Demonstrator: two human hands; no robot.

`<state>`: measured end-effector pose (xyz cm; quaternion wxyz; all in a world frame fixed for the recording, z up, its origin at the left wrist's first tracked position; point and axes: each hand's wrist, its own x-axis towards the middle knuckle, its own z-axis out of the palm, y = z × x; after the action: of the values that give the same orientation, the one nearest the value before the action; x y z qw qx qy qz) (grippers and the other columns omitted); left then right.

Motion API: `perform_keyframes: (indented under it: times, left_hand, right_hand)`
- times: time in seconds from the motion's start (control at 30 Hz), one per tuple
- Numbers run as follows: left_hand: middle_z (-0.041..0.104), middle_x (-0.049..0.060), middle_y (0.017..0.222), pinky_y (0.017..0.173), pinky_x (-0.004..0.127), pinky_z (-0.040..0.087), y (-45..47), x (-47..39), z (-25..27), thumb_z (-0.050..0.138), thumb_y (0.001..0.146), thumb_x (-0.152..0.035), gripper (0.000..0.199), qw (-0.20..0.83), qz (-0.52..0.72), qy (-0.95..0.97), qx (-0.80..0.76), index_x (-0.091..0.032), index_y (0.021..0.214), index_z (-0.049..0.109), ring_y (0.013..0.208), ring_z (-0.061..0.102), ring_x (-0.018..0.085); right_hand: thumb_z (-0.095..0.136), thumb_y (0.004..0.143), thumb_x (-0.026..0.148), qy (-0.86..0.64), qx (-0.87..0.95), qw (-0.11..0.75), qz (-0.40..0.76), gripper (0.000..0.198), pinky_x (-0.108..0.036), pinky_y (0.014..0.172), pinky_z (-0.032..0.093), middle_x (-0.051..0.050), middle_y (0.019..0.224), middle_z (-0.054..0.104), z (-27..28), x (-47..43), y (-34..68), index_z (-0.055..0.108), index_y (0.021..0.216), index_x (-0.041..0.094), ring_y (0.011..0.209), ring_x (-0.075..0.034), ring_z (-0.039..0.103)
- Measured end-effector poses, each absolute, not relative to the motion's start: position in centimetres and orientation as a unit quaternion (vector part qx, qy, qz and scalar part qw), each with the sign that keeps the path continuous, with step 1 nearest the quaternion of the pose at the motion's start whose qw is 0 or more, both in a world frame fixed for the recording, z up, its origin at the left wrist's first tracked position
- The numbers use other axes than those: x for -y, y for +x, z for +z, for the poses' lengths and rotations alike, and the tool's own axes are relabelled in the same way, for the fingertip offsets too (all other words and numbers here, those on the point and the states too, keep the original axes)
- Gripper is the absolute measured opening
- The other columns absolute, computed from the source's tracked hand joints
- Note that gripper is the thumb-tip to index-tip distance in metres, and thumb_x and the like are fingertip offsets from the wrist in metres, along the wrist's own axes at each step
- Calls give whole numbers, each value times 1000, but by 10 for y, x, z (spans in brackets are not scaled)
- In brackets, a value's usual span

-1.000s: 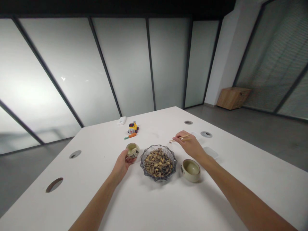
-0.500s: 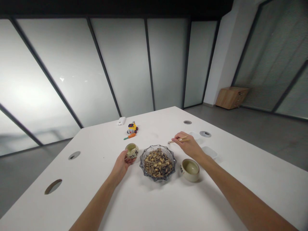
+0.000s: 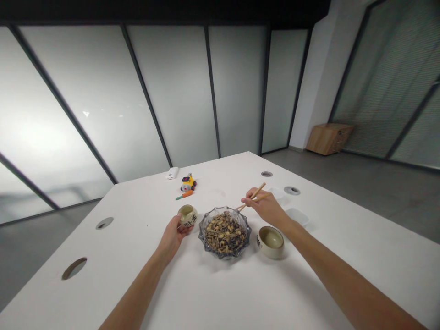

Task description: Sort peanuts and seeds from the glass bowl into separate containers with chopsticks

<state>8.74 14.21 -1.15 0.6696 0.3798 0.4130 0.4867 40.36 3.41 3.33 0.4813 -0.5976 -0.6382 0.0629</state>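
My left hand (image 3: 175,233) grips a small pale ceramic cup (image 3: 187,215) with dark characters on its side. In my right hand (image 3: 263,205) is a pair of wooden chopsticks (image 3: 258,190), their tips pointing down-left at the far rim of a scalloped glass bowl (image 3: 203,240). Striped sunflower seeds (image 3: 220,238), mixed with paler pieces, fill that bowl between my hands. Beneath my right forearm, on the bowl's right, stands a second ceramic cup (image 3: 271,247) with nothing visible inside.
Two clear plastic containers (image 3: 297,215) lie partly behind my right arm. Farther off are a yellow toy vehicle (image 3: 188,182), an orange-and-green toy screwdriver (image 3: 184,195) and a white device (image 3: 172,173). Several round holes (image 3: 74,268) pierce the white table (image 3: 137,215).
My right hand has shifted slightly left, and the chopsticks have turned so their tips now come down by the bowl's far rim. My left hand stays at its cup.
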Motion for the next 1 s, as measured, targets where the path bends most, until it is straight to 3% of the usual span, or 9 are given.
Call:
perform_keyframes:
  times: [0.4, 0.57, 0.7, 0.87, 1.0]
  left_hand:
    - [76, 11, 105, 80, 36, 65, 77, -142, -13, 74, 88, -38, 30, 652, 433, 479, -398, -13, 104, 70, 90, 74, 23]
    - [75, 8, 93, 70, 36, 67, 63, -141, -6, 77, 83, -44, 35, 559, 380, 561, -478, -14, 100, 72, 78, 75, 24]
    - [75, 6, 85, 56, 30, 63, 58, -139, 3, 68, 83, -47, 34, 435, 335, 652, -523, -15, 95, 71, 65, 74, 23]
    - [63, 0, 50, 44, 33, 56, 60, -133, 6, 40, 94, -50, 49, 371, 242, 672, -594, -15, 114, 65, 43, 67, 26]
    - [70, 5, 63, 49, 35, 54, 56, -129, 13, 30, 98, -55, 57, 263, 213, 711, -616, -15, 118, 66, 46, 67, 26]
  right_hand:
    - [61, 96, 47, -600, 652, 461, 60, 29, -34, 77, 48, -2, 82, 66, 39, -31, 407, 63, 78, 24, 77, -19, 61]
    - [60, 97, 47, -591, 651, 471, 69, 29, -34, 82, 50, -3, 86, 69, 44, -31, 406, 66, 81, 24, 81, -20, 64]
    - [60, 98, 45, -587, 655, 468, 79, 28, -34, 82, 51, -3, 86, 70, 48, -31, 404, 67, 80, 24, 80, -19, 64]
    - [63, 98, 38, -587, 659, 461, 95, 24, -32, 81, 50, -2, 86, 71, 47, -33, 403, 67, 80, 23, 79, -17, 64]
    - [68, 95, 34, -583, 669, 448, 106, 19, -29, 77, 48, 0, 84, 70, 44, -35, 402, 66, 80, 22, 77, -16, 64]
